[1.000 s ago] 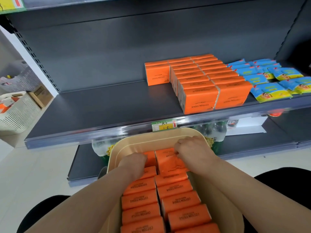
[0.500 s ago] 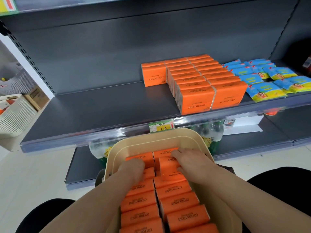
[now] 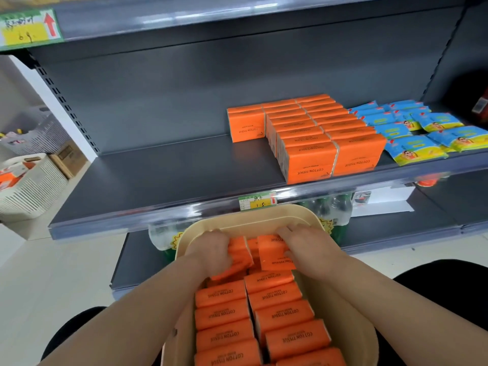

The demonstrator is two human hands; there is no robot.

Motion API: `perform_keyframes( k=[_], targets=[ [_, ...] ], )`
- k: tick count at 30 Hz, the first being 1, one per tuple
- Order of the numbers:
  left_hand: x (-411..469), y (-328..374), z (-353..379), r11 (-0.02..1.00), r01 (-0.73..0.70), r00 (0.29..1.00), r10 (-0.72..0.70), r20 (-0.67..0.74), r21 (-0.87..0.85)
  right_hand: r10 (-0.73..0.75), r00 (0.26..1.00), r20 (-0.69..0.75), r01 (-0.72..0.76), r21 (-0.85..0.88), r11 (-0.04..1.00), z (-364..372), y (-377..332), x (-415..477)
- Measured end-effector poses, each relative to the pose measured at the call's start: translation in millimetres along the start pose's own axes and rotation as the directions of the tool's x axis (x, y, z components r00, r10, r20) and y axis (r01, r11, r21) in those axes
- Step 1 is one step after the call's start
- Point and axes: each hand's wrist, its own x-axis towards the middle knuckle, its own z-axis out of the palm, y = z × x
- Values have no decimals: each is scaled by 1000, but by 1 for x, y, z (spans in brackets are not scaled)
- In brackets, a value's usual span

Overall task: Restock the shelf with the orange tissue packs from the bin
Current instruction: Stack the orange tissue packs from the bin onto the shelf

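Both hands, left hand (image 3: 211, 249) and right hand (image 3: 307, 244), each grip orange packs (image 3: 272, 252) in the lower-centre bin (image 3: 248, 220); the shelf (image 3: 158, 178) holds rows at right, left half unfilled.

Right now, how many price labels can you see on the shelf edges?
2. One price label sits on the top shelf's edge at far left; the other is on the middle shelf's edge, just above the beige bin. Others may be hidden.

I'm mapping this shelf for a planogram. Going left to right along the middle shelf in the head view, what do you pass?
Bare shelf → single orange pack standing alone → two rows of orange tissue packs → blue-and-yellow packets.
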Motion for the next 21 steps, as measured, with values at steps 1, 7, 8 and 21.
perform_keyframes(
  k=[1, 7, 8, 21],
  targets=[
    [-1, -1, -7, 999, 1, 1000, -2, -12, -33, 7, 1000, -12, -7, -8, 1000, -3, -1, 0],
    [-10, -2, -41, 989, -33, 988, 10, -153, -146, 46, 995, -91, -52, -58, 997, -29, -7, -2],
    [-11, -2, -47, 987, -38, 984, 10, -179, -153, 57, 991, -122, -66, -66, 996, -34, -8, -1],
    [42, 9, -147, 985, 63, 917, -120, -379, -160, 105, 795, -598, -246, -160, 956, -153, 37, 52]
  ],
)
